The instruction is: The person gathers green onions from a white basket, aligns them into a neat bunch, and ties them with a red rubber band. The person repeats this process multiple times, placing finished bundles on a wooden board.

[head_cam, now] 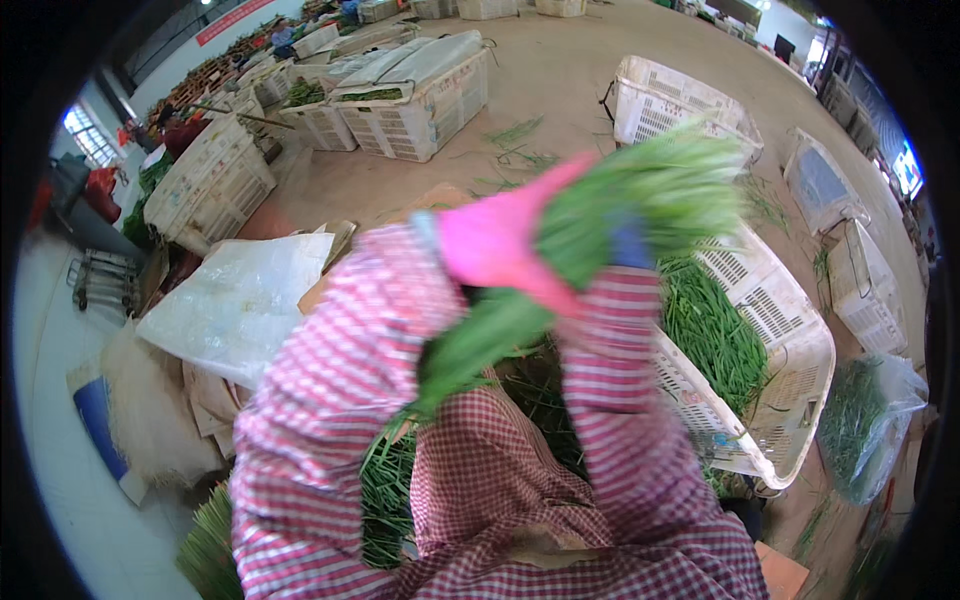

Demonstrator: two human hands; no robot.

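A bundle of long green leafy stalks point(480, 345), blurred by motion, is lifted before my chest. My left hand point(499, 236), in a bright pink glove, is closed around its middle. The loose leafy end fans out to the upper right. My right hand point(631, 238), in a blue glove, is up against that leafy end; its fingers are hidden by the leaves. Just right of my right sleeve stands a white slotted plastic crate point(780, 322), with more green stalks point(712, 330) inside it. Below my arms, loose greens point(386, 487) lie beside my checked apron point(487, 450).
A clear plastic sheet point(240, 300) lies to the left. Another white crate point(686, 97) stands ahead, and a lidded one point(420, 105) farther left. At right are a plastic bag of greens point(862, 427) and a smaller white crate point(866, 289). Leaf scraps litter the floor point(555, 45).
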